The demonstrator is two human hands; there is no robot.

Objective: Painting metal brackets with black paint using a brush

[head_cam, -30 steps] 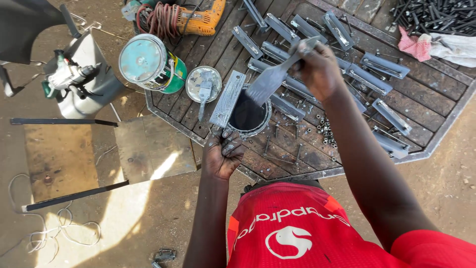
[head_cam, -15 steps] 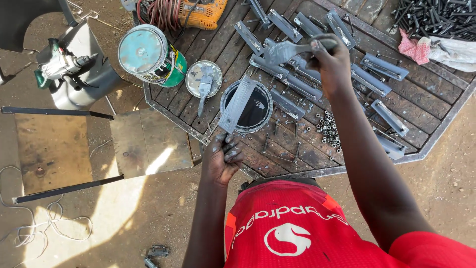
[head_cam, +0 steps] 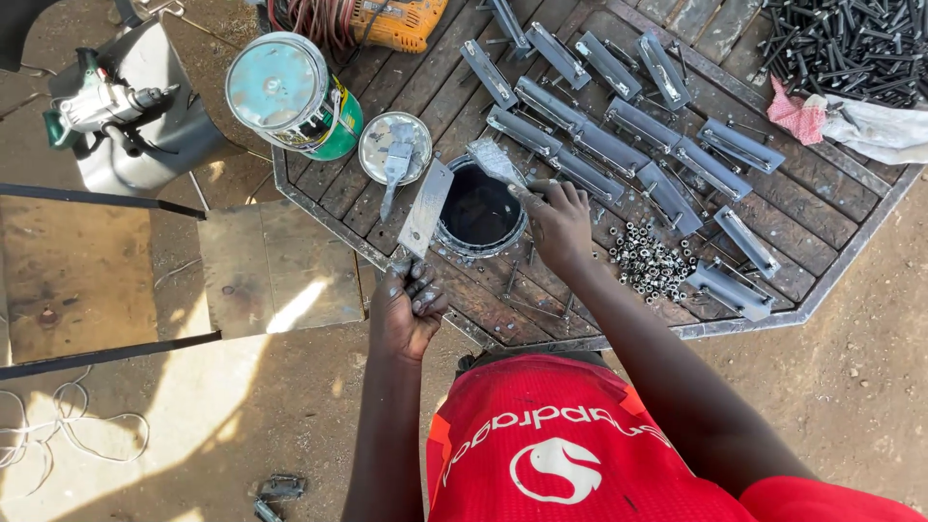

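My left hand [head_cam: 408, 309] grips the lower end of a flat grey metal strip [head_cam: 426, 206], holding it tilted beside an open can of black paint [head_cam: 480, 208]. My right hand [head_cam: 561, 227] holds a paintbrush [head_cam: 495, 159] whose grey bristles sit over the far rim of that can. Both hands are smeared with grey paint. The can stands on an octagonal wooden table with a metal frame [head_cam: 541, 300].
Rows of grey painted brackets [head_cam: 619, 126] lie across the table, with a heap of nuts [head_cam: 650, 259], dark bolts [head_cam: 841, 43] and a pink rag [head_cam: 797, 111]. At left are a closed green-sided can [head_cam: 290, 92], a loose lid [head_cam: 394, 147], an orange power tool [head_cam: 396, 19], a green drill [head_cam: 97, 106] and a low bench [head_cam: 242, 266].
My right hand has come back from the rows of brackets to the paint can, and the brush is now at its rim. My left hand has kept hold of the strip.
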